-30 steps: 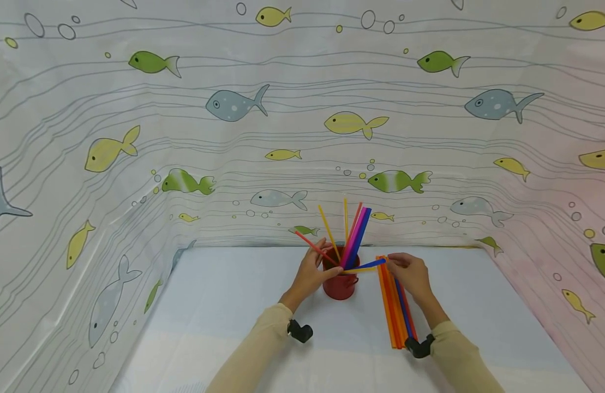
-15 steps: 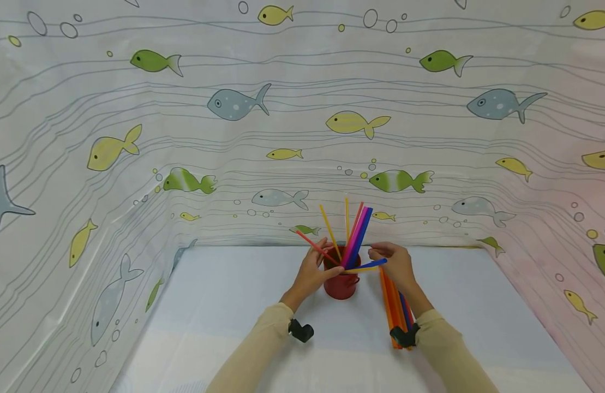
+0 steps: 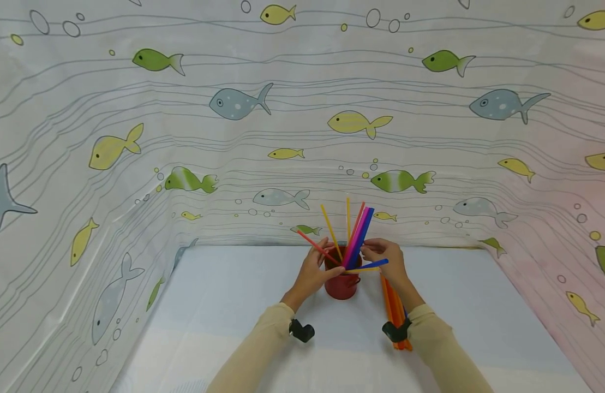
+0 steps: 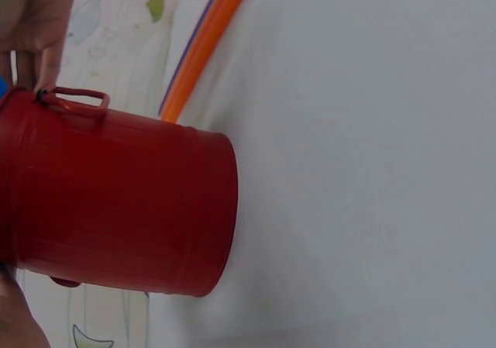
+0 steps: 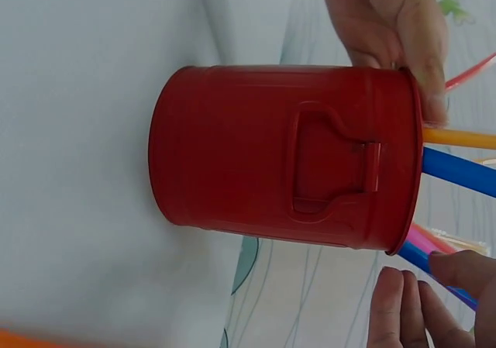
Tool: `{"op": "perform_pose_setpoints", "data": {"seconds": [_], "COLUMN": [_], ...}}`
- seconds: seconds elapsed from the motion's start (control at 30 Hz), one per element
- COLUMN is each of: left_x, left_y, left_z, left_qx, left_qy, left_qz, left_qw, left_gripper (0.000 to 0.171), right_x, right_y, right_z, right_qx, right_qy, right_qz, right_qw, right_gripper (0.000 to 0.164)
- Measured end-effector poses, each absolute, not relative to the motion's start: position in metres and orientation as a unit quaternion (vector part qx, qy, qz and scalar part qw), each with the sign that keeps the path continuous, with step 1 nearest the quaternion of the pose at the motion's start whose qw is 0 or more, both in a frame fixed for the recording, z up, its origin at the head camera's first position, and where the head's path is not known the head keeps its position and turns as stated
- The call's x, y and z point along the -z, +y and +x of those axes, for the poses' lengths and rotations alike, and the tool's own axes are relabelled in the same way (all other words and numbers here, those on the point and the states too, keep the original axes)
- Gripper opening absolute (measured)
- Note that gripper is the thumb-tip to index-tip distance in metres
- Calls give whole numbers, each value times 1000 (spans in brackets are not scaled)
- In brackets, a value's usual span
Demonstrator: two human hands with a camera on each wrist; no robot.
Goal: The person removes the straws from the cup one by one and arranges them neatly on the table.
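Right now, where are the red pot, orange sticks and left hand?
Red pot (image 4: 124, 201): left wrist view, side wall.
Orange sticks (image 3: 393, 303): head view, exposed middle.
Left hand (image 3: 309, 275): head view, thumb side.

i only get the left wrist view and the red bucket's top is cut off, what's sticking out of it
Observer: In the head view, red, yellow, pink and blue sticks stand out of the red bucket.
Operator: anything at its top edge
Observer: The right wrist view shows the left hand there, its thumb beside a yellow stick.
Operator: and the other hand
Observer: In the right wrist view, the right hand has its thumb and fingertips apart, close to a blue stick.
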State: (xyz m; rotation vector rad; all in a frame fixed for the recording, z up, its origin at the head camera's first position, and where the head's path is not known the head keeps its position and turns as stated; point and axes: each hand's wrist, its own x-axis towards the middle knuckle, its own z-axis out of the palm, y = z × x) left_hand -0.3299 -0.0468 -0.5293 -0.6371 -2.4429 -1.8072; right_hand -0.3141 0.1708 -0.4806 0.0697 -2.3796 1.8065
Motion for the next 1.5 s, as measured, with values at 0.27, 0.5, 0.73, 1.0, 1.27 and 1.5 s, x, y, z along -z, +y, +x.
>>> {"op": "perform_pose_setpoints", "data": {"seconds": [0.27, 0.5, 0.73, 1.0, 1.27, 1.5], "left_x": [530, 531, 532, 531, 517, 500], "left_y": [-47, -46, -46, -46, -46, -48], "left_z": [-330, -332, -331, -330, -323, -310], "left_qx": [578, 579, 579, 580, 580, 580], "left_qy": [-788, -788, -788, -786, -784, -782], "left_qz": [-211, -208, -208, -212, -219, -225], "left_qw": [23, 21, 24, 26, 23, 24], "left_gripper": [87, 88, 89, 89, 87, 84], "right_x": [483, 476, 476, 480, 479, 472], "right_y": [169, 165, 161, 162, 166, 169], "right_z": [-318, -317, -315, -317, -315, -312], "right_qx": [-607, -616, -598, -587, -608, -601], "right_qy": [-790, -783, -796, -802, -787, -793], "right_qz": [18, 14, 6, 2, 10, 9], "right_qw": [85, 83, 96, 110, 102, 104], "right_gripper": [36, 35, 33, 32, 36, 36]}}
